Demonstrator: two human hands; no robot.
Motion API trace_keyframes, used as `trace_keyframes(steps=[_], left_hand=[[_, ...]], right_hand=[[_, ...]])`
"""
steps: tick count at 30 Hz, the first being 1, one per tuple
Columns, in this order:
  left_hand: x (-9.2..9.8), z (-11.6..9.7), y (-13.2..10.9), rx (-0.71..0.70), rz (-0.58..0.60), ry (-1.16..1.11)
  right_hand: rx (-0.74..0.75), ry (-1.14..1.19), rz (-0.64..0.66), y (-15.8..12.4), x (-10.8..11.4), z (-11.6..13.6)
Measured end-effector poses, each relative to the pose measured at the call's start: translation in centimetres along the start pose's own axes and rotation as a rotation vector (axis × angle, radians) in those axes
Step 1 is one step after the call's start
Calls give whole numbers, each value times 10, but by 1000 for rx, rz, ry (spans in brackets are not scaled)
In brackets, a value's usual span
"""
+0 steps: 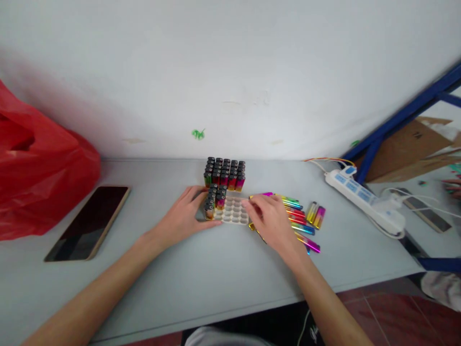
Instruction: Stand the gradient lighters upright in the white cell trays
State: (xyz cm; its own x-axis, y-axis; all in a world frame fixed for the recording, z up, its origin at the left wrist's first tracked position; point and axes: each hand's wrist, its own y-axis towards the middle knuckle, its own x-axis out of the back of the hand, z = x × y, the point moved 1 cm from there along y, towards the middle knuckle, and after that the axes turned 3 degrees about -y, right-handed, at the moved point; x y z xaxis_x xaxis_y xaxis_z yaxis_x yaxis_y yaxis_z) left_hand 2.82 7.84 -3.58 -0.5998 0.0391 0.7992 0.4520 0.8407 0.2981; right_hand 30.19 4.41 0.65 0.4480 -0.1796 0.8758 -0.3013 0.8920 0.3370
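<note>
The person sat at a pale grey table (216,274) with both forearms reaching in. The left hand (187,211) lay low and loosely spread, its fingers resting against the left end of a white moulded tray (236,215), gripping nothing. The right hand (272,221) hung over the tray's right edge with its fingers curled down. I could not tell whether they pinched a lighter or merely touched one.

The tray sat mid-table, just nearer than a full block of upright lighters (225,173). Only its left columns were filled, by a few standing lighters (215,197). The sockets to the right were bare. Loose rainbow-coloured lighters (302,223) lay flat in a fan to the right, partly under the right hand, with a pair (316,215) slightly apart.

To my eye, the work would go best with the left hand bracing the tray so it could not slide. Each lighter wanted to go in upright, cap end up like its neighbours, square over a socket beside the filled ones.

A dark phone (90,223) lay to the left near a red plastic bag (39,168). A white power strip (363,197) lay to the right, and beyond it someone else's hand (453,186) showed at the edge.
</note>
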Motion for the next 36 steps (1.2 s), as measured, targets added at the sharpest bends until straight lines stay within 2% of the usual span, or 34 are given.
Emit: trace_keyframes(steps=[2,6,10,14,18,22,25,28,30,32,34,36], left_hand=[[0,1,-1,-10,1,20],[-1,3,-1,-11,3,45],[-1,4,0,-9,14,60],[-1,4,1,-7,16,48],[0,4,2,10,17,39],[1,1,2,22,34,49],[1,0,2,31,32,40],[-1,-1,2,38,28,18],[-1,-1,2,42,21,6],[-1,-2,2,46,8,0],[0,-3,3,54,-4,-4],[0,-4,3,61,-13,-8]], right_hand=[[-120,12,-93,-17,18,-30],[-445,-105,-232,-58,55,-100],[-649,-188,-149,-90,72,-154],[-739,-173,-37,-98,67,-173],[-776,-192,-15,-81,62,-177],[-793,-237,17,-60,67,-184],[-783,-87,-109,-50,75,-179],[-702,378,-271,-34,78,-152],[-628,668,-209,-15,73,-121],[-591,823,-33,5,62,-86],[-511,844,52,24,46,-53],[-375,783,53,37,27,-26]])
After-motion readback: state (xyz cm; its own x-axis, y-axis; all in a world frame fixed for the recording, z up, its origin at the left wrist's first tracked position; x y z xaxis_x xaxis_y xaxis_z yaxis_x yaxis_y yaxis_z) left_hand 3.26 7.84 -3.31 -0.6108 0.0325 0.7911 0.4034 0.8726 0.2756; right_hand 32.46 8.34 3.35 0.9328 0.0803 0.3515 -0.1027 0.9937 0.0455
